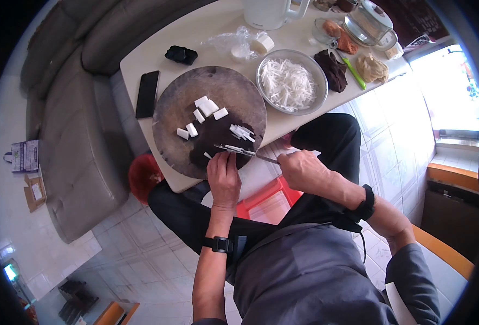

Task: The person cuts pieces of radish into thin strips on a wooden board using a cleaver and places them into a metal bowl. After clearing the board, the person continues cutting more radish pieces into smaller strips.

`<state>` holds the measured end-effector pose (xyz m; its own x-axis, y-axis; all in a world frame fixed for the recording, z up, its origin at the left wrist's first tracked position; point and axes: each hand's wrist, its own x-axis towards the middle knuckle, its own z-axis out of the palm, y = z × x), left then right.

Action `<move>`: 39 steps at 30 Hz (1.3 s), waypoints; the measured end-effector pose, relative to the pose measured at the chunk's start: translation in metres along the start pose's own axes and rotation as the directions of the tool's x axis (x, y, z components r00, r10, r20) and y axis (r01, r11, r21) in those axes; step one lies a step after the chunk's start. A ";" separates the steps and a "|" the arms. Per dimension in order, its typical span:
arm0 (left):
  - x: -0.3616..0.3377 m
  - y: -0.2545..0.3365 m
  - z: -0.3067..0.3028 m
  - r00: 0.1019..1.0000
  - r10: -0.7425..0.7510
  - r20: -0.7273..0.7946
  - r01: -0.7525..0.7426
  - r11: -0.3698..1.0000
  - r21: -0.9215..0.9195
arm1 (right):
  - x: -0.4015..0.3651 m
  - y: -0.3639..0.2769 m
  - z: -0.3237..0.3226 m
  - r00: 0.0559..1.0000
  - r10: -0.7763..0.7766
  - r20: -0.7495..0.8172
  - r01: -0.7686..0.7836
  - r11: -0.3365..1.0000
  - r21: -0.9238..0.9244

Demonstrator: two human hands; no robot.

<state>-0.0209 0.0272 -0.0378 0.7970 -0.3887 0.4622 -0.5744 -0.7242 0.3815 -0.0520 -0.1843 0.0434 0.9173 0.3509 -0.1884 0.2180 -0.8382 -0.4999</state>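
Note:
My right hand (308, 172) is wrapped round the handle of a knife (265, 157). The blade reaches left over the near edge of a round wooden chopping board (169, 122), with thin white strips along it. Close against the blade, my left hand (224, 176) has its fingertips bunched on a piece of what looks like white radish, mostly hidden under them. A small pile of cut strips (242, 132) lies just beyond the blade. Several white radish chunks (208, 108) are scattered further back on the board. Right of it stands a metal bowl (324, 89) full of white shreds (288, 84).
A phone (147, 95) and a black item (181, 54) lie left of the board. Behind are a plastic bag (239, 39), a white jug (266, 13) and a glass pot (367, 24). A dark cloth (331, 70) and a green-handled tool (354, 73) sit right of the bowl.

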 end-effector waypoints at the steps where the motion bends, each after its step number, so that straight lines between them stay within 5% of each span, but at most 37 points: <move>1: 0.000 0.000 0.001 1.000 -0.001 0.001 0.001 1.000 0.001 | -0.001 0.002 0.000 1.000 0.000 0.001 0.000 1.000 0.001; 13: -0.002 0.003 0.002 0.999 -0.037 0.031 0.036 0.999 0.029 | 0.004 0.010 -0.008 0.991 -0.104 0.085 0.111 0.991 -0.081; 22: -0.004 0.006 0.003 0.999 -0.039 0.014 0.038 0.998 0.041 | 0.015 0.006 0.012 0.997 -0.059 -0.043 0.054 0.994 -0.092; 27: -0.006 0.005 0.006 0.999 -0.038 0.000 0.038 0.998 0.051 | 0.010 0.014 -0.006 0.991 -0.024 0.130 0.031 0.998 -0.054; 36: -0.007 0.003 0.007 1.000 -0.016 -0.014 0.017 0.999 0.046 | 0.015 0.018 -0.021 0.971 -0.063 0.230 0.085 0.993 -0.086; 39: -0.007 0.003 0.008 1.000 -0.020 -0.006 0.021 0.999 0.047 | 0.016 0.009 -0.012 0.984 -0.085 0.154 0.097 0.993 -0.072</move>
<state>-0.0264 0.0234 -0.0464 0.8075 -0.3706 0.4589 -0.5485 -0.7578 0.3532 -0.0312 -0.1913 0.0464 0.8331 0.4808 -0.2733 0.3290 -0.8281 -0.4539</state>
